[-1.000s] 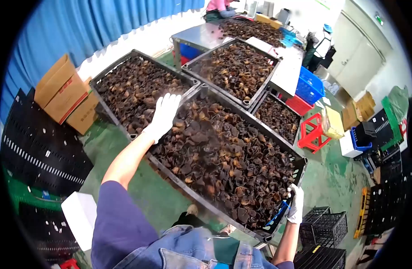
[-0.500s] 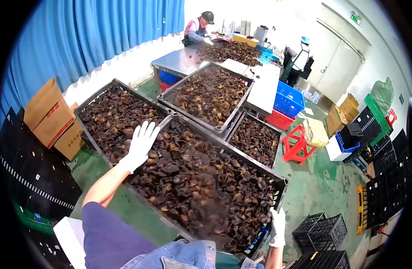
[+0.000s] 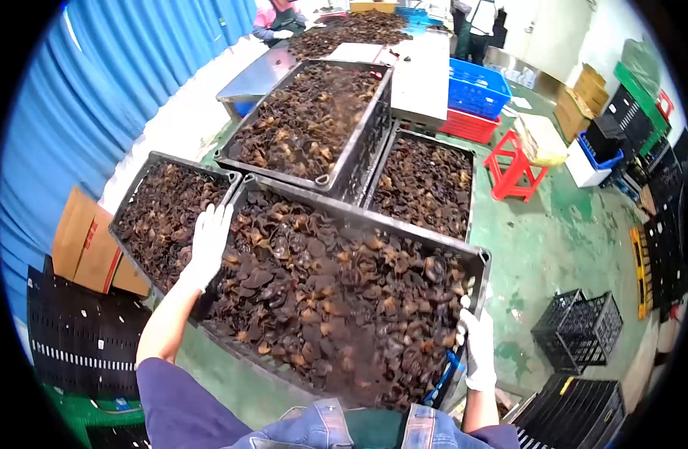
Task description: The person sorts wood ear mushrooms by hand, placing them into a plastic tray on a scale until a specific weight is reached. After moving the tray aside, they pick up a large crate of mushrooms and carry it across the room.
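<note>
Right in front of me is a black plastic crate (image 3: 374,218) heaped with dark brown, frilly wood ear mushrooms (image 3: 321,292). My left hand (image 3: 209,241), in a white glove, lies over its left side with the fingers stretched out, beside the neighbouring left crate (image 3: 181,162). At the opposite end, my gloved right hand (image 3: 477,346) has its fingers curled over the crate's right rim. A blue strip (image 3: 447,374) shows at the crate's edge near that hand. Whether the left palm presses on the rim is hidden.
Beyond stand a raised full crate (image 3: 353,146) and a lower one (image 3: 473,187). A table (image 3: 426,82) bears more mushrooms, with two people behind. To the right are a red stool (image 3: 516,168), a blue basket (image 3: 475,86) and black crates (image 3: 579,329); cardboard boxes (image 3: 82,239) stand left.
My view has tilted down and shifted over the near crate, which now sits lower relative to the raised one. Both hands stay at its two ends, the right one further round its rim.
</note>
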The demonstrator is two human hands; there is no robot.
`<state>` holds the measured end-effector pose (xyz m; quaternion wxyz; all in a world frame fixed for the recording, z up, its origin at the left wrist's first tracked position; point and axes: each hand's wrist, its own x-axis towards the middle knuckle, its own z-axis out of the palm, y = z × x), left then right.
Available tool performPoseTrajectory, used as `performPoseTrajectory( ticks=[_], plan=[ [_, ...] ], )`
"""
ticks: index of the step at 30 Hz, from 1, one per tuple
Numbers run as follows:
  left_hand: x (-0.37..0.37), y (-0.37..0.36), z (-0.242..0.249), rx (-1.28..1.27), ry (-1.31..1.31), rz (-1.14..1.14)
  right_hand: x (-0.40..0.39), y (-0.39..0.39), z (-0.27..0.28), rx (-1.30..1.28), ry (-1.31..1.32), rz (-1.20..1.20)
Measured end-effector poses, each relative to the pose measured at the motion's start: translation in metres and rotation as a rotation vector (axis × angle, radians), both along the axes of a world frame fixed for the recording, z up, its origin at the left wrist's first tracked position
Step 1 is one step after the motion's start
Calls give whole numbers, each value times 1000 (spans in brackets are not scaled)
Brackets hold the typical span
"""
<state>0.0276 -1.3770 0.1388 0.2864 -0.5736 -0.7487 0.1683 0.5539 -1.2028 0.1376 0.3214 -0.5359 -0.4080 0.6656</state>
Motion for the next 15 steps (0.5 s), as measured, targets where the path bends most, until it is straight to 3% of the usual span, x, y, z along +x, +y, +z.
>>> performPoseTrajectory(
  ticks=[2,3,4,10,12,15],
  plan=[
    [9,7,24,-20,-106,67,-1,-5,1,35,54,-23],
    [12,28,43,-99,-555,345,-3,-9,2,82,77,-46],
    [-18,3,4,-13,-215,-42,2,-10,-14,108,146,-48],
    [-2,-24,22,110,-155,-79,11,-69,18,341,27,-14],
    [1,-49,34,109,-263,-88,18,-84,20,321,74,-34],
    [2,-72,31,123,-86,-146,32,-107,42,274,62,-44]
  ],
)
